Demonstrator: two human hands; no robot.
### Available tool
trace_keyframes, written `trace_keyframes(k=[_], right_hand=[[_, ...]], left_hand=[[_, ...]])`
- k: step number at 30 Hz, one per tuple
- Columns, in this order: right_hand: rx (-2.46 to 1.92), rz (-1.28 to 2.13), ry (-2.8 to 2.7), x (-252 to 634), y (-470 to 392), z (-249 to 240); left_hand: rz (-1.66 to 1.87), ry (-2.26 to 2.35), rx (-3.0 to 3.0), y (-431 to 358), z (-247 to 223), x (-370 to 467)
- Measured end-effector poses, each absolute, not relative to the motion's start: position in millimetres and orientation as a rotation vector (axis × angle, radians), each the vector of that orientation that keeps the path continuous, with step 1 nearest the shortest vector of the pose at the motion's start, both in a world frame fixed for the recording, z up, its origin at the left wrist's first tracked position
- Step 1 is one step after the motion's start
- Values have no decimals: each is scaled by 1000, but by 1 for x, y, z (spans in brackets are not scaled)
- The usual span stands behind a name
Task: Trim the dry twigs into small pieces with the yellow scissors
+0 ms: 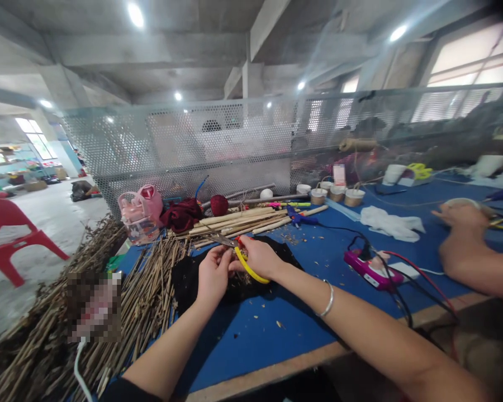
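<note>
My right hand (260, 258) is closed on the yellow-handled scissors (248, 267), whose blades point up and to the left. Close against it, my left hand (214, 272) has its fingers pressed together at the blades; whatever it holds is too small to make out. Both hands are above a black cloth (188, 276) with brown plant scraps on it. Left of the cloth lies a large pile of thin dry stalks (145, 301). Thicker pale sticks (235, 220) lie behind the hands.
On the blue table (276, 335) are a pink container (140, 215), dark red yarn (219, 205), a blue glue gun (302, 218), a magenta power strip (371, 271) with cables, and small cups (354, 196). Another person's hand (465, 218) is at the right.
</note>
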State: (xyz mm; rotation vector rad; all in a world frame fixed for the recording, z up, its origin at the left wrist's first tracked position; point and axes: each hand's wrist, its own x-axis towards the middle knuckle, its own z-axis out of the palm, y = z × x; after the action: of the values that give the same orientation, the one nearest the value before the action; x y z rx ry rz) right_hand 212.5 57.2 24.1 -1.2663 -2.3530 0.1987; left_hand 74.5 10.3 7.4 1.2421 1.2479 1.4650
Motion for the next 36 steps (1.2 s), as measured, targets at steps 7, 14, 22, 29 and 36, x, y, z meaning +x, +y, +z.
trace_keyframes(k=[7,14,22,29,36], right_hand=[[-1207,233,-2350,215,54,11],[-1070,491,-2305,210,45,-5],[-1157,426,-2293,212,41,0],[-1220,342,-2296,213,44,3],[-1216,273,-2313,214,42,2]], left_hand=[[1425,1270,1323,5,-7,70],[1396,1172,1286,-7,-4,73],[1420,1187,1287,-8,-5,72],[1395,1226,1271,-5,-8,70],[1431,1190,1215,-6,-5,70]])
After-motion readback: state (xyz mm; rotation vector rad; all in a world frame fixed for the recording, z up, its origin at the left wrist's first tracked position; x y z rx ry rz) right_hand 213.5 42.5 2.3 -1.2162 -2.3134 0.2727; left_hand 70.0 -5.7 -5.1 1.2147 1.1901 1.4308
